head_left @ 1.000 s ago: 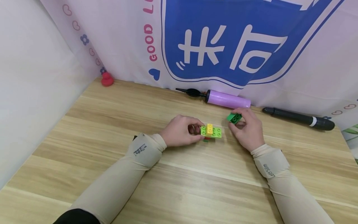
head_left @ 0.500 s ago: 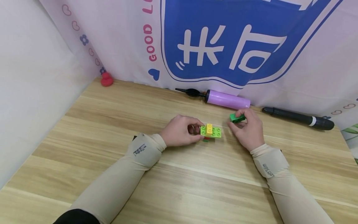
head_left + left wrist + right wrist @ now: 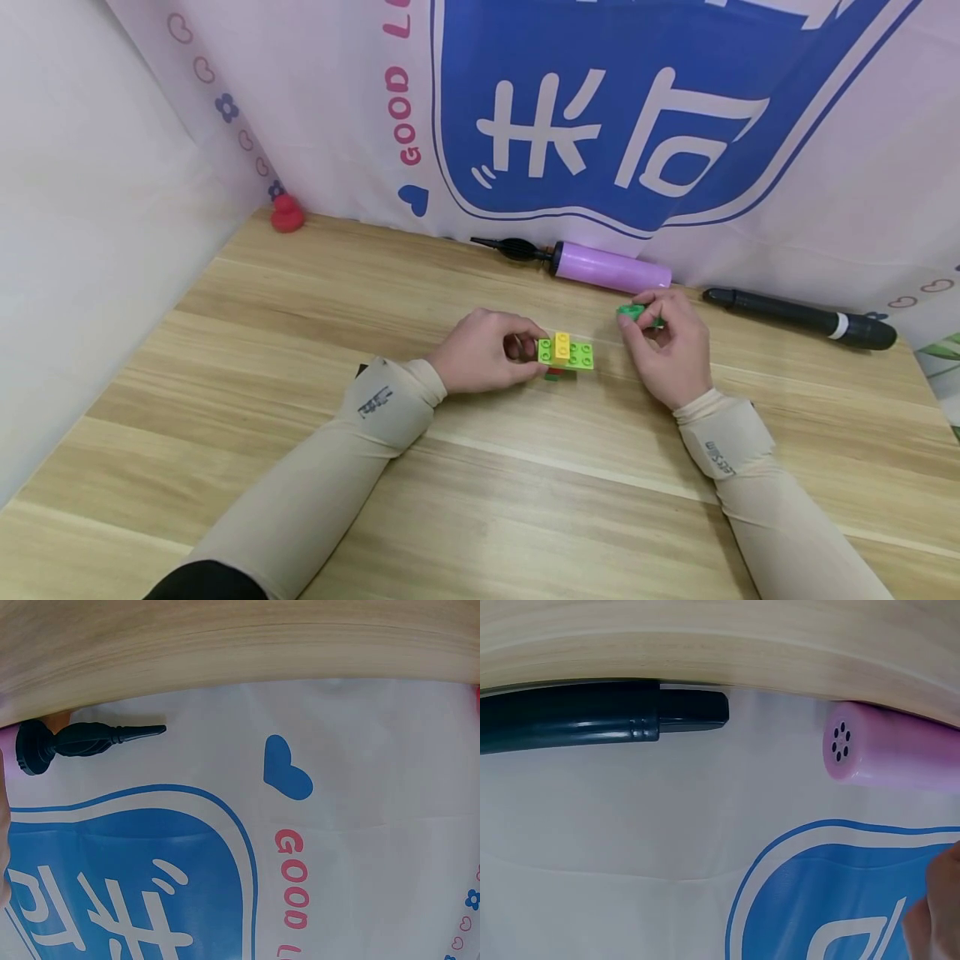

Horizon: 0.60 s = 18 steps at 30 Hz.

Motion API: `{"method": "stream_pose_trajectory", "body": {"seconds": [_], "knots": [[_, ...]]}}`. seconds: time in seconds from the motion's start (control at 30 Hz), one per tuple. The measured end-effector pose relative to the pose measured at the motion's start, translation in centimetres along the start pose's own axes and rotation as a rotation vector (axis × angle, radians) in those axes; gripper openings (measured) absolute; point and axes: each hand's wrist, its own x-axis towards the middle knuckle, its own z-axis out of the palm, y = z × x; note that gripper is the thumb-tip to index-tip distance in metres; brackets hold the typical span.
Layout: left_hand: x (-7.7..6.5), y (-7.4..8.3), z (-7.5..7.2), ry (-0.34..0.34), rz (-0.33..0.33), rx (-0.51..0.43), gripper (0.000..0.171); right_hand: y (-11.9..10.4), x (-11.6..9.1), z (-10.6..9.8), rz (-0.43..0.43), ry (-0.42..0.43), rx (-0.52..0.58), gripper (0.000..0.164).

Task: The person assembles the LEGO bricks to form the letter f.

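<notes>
In the head view my left hand (image 3: 483,352) pinches the left end of a small toy-brick build. Its lime-green studded brick (image 3: 581,356) carries a yellow brick (image 3: 562,345) across the top, and bits of red and green show beneath. To the right, my right hand (image 3: 672,348) holds a green toy brick (image 3: 631,312) between thumb and fingers, partly hidden by them. A gap separates the two pieces. Neither piece appears in the wrist views; a blurred part of the right hand (image 3: 941,907) shows at the right wrist view's edge.
Along the back of the wooden table (image 3: 480,500) lie a purple hand pump (image 3: 611,267) with a black nozzle and a black pen-shaped object (image 3: 795,317). A red rubber duck (image 3: 287,214) sits at the far left corner. A printed cloth (image 3: 337,108) hangs behind.
The green brick has been turned over in my right fingers, from its hollow underside showing to its studs showing. My left hand and the build stay in place.
</notes>
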Motion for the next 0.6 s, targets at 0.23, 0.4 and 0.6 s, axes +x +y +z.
{"method": "stream_pose_trajectory", "body": {"seconds": [0.23,0.4,0.6], "knots": [[0.00,-0.02,0.05,0.001,0.001,-0.001,0.036,-0.27,-0.14,0.40,0.001,-0.032,0.148,0.032],[0.03,-0.07,0.04,-0.002,0.005,-0.004,0.035,-0.41,-0.10,0.63,-0.016,-0.004,0.233,0.039],[0.07,-0.20,0.09,-0.002,0.010,-0.007,0.034,-0.64,-0.08,0.64,-0.035,0.045,0.285,0.035]]}}
